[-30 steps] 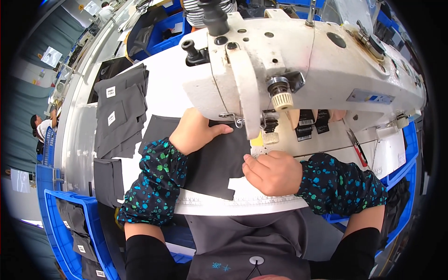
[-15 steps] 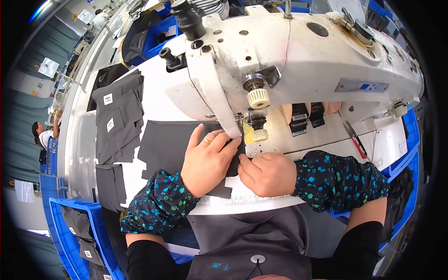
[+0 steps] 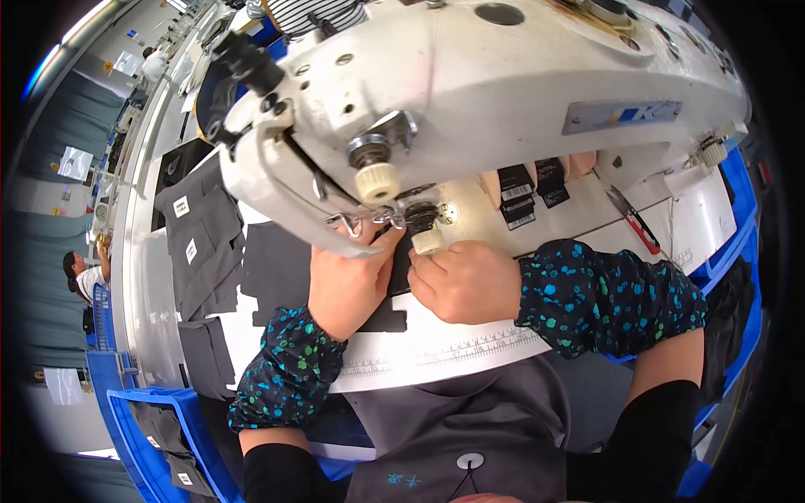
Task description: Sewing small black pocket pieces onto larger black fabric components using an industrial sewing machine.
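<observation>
A white industrial sewing machine (image 3: 503, 92) arches over a dark grey fabric piece (image 3: 272, 264), which lies by its presser foot (image 3: 394, 214). My left hand (image 3: 344, 289) is on that fabric, its fingertips partly hidden behind the machine head, so I cannot tell their grip. Just beside it, my right hand (image 3: 465, 285) is curled with thumb and fingers at the fabric's right edge, below a cream adjustment knob (image 3: 428, 241). Both forearms wear dotted sleeve covers.
Grey fabric stacks (image 3: 201, 247) lie left. Black labels (image 3: 516, 197) and red-handled scissors (image 3: 641, 235) sit right on the white worktop (image 3: 444, 356). A blue bin (image 3: 189, 419) holds pieces at lower left. A co-worker (image 3: 88, 277) is at far left; another person's striped sleeve (image 3: 310, 12) shows behind.
My left hand first came down onto the fabric, then moved up under the machine head beside my right hand. The view has shifted, with the machine now higher and further left.
</observation>
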### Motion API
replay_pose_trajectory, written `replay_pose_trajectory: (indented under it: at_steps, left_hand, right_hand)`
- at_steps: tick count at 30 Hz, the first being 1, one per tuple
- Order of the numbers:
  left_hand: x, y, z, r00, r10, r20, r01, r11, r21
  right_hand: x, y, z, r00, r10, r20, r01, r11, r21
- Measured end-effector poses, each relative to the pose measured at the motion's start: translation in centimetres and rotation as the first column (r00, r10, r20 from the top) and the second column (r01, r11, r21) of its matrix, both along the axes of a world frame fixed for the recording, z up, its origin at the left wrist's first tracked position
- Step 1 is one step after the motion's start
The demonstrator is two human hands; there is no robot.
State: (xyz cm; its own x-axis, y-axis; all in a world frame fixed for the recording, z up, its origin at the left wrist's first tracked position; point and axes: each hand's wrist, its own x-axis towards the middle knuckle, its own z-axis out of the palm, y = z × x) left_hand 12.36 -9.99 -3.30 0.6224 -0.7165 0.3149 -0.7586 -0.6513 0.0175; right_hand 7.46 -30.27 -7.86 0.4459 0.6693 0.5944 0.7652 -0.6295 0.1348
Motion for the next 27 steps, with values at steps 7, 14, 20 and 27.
replay_pose_trajectory:
  at_steps: [7, 14, 20, 27]
  left_hand:
    - [0.0, 0.0, 0.1, 0.999, 0.031, -0.032, -0.030, 0.999, 0.041]
    - [0.0, 0.3, 0.2, 1.000, -0.002, -0.011, 0.002, 1.000, 0.024]
    - [-0.3, 0.3, 0.4, 1.000, -0.019, 0.014, 0.019, 0.999, -0.027]
    - [-1.3, 0.2, 1.4, 0.995, -0.098, 0.030, 0.102, 0.974, -0.203]
  right_hand:
    - [-0.1, -0.1, 0.5, 1.000, 0.019, 0.001, -0.019, 0.999, 0.032]
    - [-1.6, -1.8, 3.2, 0.993, -0.087, -0.085, 0.086, 0.996, -0.014]
    - [-1.8, -8.1, 4.7, 0.844, -0.529, -0.086, 0.536, 0.838, 0.103]
    - [-1.2, -9.9, 3.7, 0.904, -0.427, -0.010, 0.427, 0.902, 0.063]
